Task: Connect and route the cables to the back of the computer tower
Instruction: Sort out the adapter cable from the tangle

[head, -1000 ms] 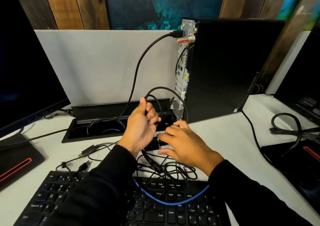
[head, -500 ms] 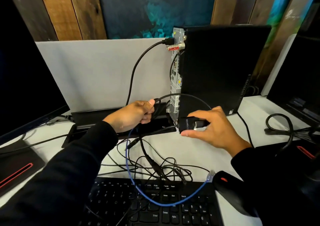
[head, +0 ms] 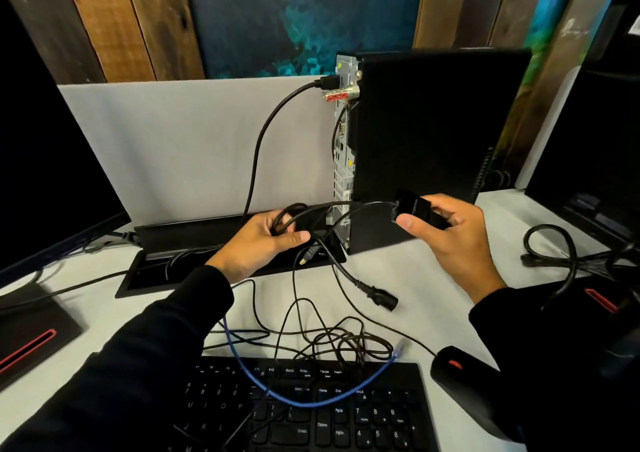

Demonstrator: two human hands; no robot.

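Head view takes in two hands over one white desk (head: 398, 271). One computer tower (head: 433, 146) stands upright at the back, rear panel facing left, with one thick black cable (head: 258, 146) plugged in near its top. Left hand (head: 263, 243) grips a bunch of black cables (head: 294, 214) just beside the tower's base. Right hand (head: 453, 233) pinches one small black adapter box (head: 414, 207), raised against the tower's side, a thin lead running from it to the left hand. One power plug (head: 379, 295) lies loose below. One blue network cable (head: 311, 399) loops across one keyboard (head: 346, 417); one mouse (head: 460, 379) sits right. Two monitors show, one (head: 45, 146) at left, one (head: 595, 133) at right.
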